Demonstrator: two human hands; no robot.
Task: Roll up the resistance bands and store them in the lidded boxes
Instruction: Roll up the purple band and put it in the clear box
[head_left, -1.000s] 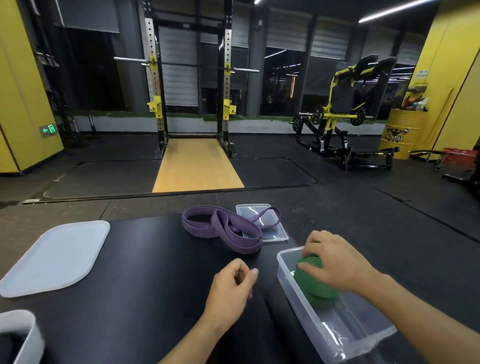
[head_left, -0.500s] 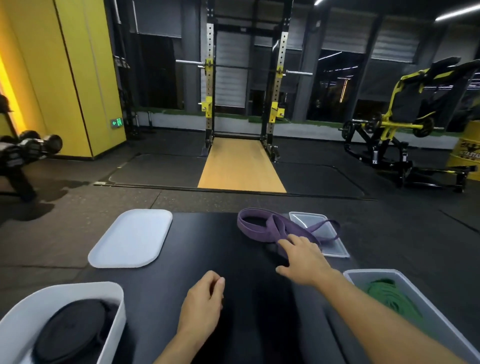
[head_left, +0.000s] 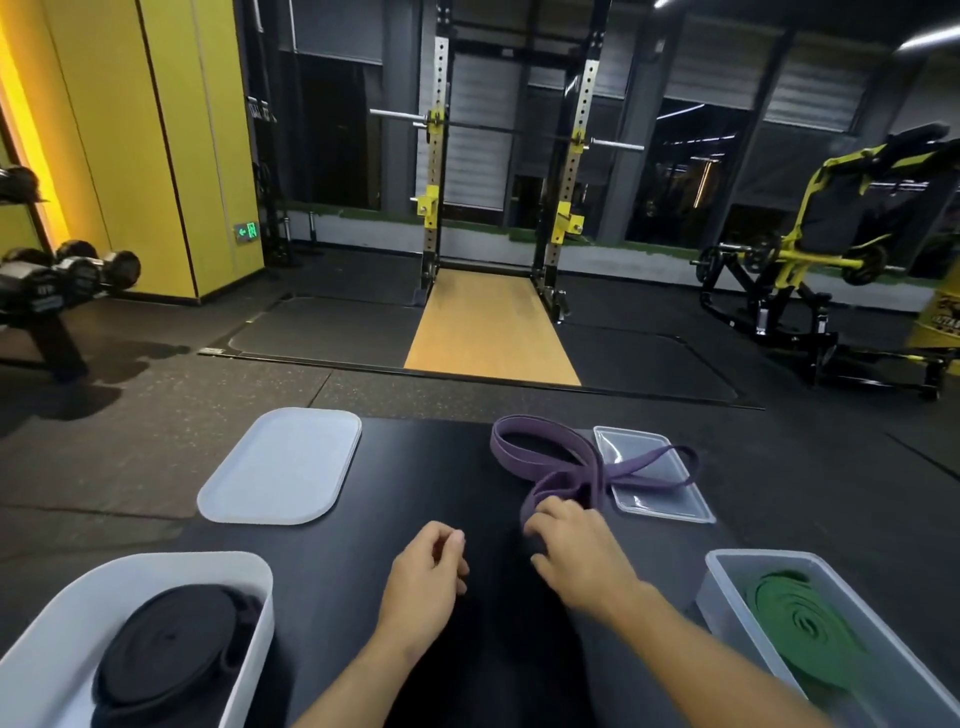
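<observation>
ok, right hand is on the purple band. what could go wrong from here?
1. The purple band that the right hand grips has a loop lying across the clear lid; pulling it in could drag the lid with it.
2. The band crosses over itself, so rolling it as is may give a lumpy roll.
3. The green band in the clear box looks loosely coiled and might spring open before it is lidded.

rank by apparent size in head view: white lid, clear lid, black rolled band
Largest: white lid and black rolled band look alike; the roll is nearer the camera, so unranked.
Smallest: clear lid, partly under the purple band.
</observation>
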